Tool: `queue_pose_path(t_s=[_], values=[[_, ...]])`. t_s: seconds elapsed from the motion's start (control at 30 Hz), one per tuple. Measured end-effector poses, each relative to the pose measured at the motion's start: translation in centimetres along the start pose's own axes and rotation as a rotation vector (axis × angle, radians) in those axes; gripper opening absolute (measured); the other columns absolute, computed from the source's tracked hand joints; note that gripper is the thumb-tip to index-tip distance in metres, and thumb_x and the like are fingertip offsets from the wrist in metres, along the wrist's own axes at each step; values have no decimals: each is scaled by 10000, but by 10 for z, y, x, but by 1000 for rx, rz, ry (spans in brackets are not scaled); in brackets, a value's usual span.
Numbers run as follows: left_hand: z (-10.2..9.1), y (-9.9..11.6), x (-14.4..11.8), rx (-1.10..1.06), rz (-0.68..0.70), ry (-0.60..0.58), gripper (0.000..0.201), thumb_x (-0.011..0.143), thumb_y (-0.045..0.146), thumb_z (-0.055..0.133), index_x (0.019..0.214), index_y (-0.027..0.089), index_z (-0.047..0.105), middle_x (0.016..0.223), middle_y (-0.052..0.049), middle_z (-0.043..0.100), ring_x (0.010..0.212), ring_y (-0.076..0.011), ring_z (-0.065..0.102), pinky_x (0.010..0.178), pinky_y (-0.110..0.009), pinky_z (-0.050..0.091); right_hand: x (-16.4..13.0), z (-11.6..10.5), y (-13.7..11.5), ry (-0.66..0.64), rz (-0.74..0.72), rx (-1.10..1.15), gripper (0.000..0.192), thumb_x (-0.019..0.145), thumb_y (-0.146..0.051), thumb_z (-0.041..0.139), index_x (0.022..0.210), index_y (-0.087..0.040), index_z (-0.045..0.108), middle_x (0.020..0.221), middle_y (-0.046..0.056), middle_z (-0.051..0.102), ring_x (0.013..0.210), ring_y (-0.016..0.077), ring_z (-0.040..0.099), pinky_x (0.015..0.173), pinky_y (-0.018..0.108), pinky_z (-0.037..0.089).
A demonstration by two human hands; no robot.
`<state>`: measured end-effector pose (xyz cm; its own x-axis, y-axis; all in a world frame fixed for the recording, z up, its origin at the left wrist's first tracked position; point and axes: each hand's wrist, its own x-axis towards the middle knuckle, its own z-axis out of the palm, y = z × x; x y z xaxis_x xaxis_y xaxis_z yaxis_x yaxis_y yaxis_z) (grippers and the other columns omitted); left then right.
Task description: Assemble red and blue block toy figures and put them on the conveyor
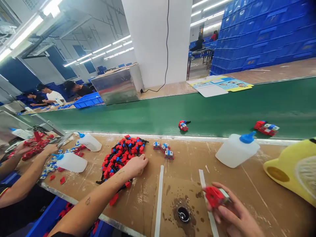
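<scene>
My right hand (233, 212) grips a small red toy vehicle part (214, 197) with a whitish piece on its side, blurred by motion. It is above the cardboard table, right of a small dark cup (184, 214) of liquid. My left hand (138, 165) reaches to the right edge of a pile of red parts with black rods (120, 158). Its fingers are closed together, and anything between them is hidden. Just beyond it sit several red, white and blue toy blocks (169, 154). White tape strips (160, 197) run along both sides of the cup.
White bottles with blue caps stand at right (234, 151) and left (72, 162). A green conveyor belt (153, 115) carries a red toy with a black rod (183, 125) and another red toy (266, 128). A yellow plush object (291, 161) is far right. Co-workers' hands (50, 149) work at left.
</scene>
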<state>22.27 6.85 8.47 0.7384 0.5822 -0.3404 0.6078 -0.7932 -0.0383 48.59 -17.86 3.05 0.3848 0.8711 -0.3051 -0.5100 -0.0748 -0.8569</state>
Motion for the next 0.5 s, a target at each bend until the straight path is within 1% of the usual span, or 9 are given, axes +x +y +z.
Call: queue_pose_path(t_s=[0.07, 0.1, 0.13, 0.23, 0.27, 0.3, 0.37, 0.4, 0.5], values=[[-1, 11, -6, -37, 57, 48, 236, 782, 78, 545, 1003, 152, 586, 1078, -129, 590, 851, -247, 653, 765, -360, 547, -2, 9, -5, -100, -42, 42, 524, 745, -471, 808, 1201, -279, 636, 1083, 109, 717, 776, 244, 672, 626, 326, 554], [0, 17, -12, -71, 83, 88, 244, 784, 91, 547, 1017, 161, 575, 1075, -109, 587, 886, -235, 644, 790, -341, 543, -4, 11, -5, -116, -66, 37, 477, 772, -470, 788, 1187, -280, 649, 1111, 112, 711, 769, 241, 671, 625, 332, 548], [4, 22, -18, -131, 99, 156, 252, 792, 100, 541, 1033, 170, 564, 1071, -91, 587, 921, -222, 635, 815, -319, 537, -6, 12, -4, -120, -96, 8, 458, 779, -455, 790, 1182, -283, 658, 1104, 106, 713, 761, 233, 667, 623, 328, 540], [32, 33, -37, -402, 94, 422, 255, 846, 131, 517, 1093, 190, 551, 1076, -65, 620, 993, -199, 623, 881, -297, 522, -11, 11, 4, -70, -194, -139, 519, 715, -408, 857, 1187, -280, 684, 1090, 91, 711, 875, 244, 660, 739, 337, 534], [43, 35, -41, -463, 85, 484, 255, 859, 143, 517, 1106, 195, 561, 1081, -66, 637, 1005, -208, 624, 893, -313, 521, -12, 10, 8, -44, -210, -168, 523, 704, -413, 863, 1179, -270, 695, 1111, 94, 701, 917, 253, 650, 768, 341, 528], [54, 36, -43, -477, 79, 510, 274, 863, 147, 522, 1129, 196, 571, 1087, -73, 652, 1019, -226, 621, 904, -340, 519, -14, 10, 11, -29, -208, -172, 508, 712, -429, 854, 1167, -263, 702, 1134, 97, 689, 919, 251, 642, 764, 337, 523], [66, 38, -44, -371, 69, 457, 346, 840, 111, 520, 1171, 184, 592, 1088, -98, 668, 1038, -273, 607, 917, -409, 506, -15, 11, 16, -48, -160, -125, 444, 772, -460, 799, 1159, -265, 698, 1137, 95, 680, 812, 216, 631, 674, 313, 503], [66, 39, -43, -300, 55, 407, 371, 815, 83, 513, 1164, 169, 606, 1067, -112, 671, 1031, -298, 598, 911, -443, 499, -16, 13, 18, -81, -128, -93, 425, 799, -459, 776, 1170, -272, 688, 1107, 88, 682, 754, 196, 616, 632, 299, 485], [53, 41, -35, -186, 10, 265, 324, 758, 50, 509, 1040, 123, 650, 969, -143, 655, 971, -336, 586, 874, -488, 487, -18, 15, 18, -178, -48, 28, 457, 838, -454, 734, 1258, -297, 645, 1004, 61, 677, 717, 176, 585, 596, 274, 450]])
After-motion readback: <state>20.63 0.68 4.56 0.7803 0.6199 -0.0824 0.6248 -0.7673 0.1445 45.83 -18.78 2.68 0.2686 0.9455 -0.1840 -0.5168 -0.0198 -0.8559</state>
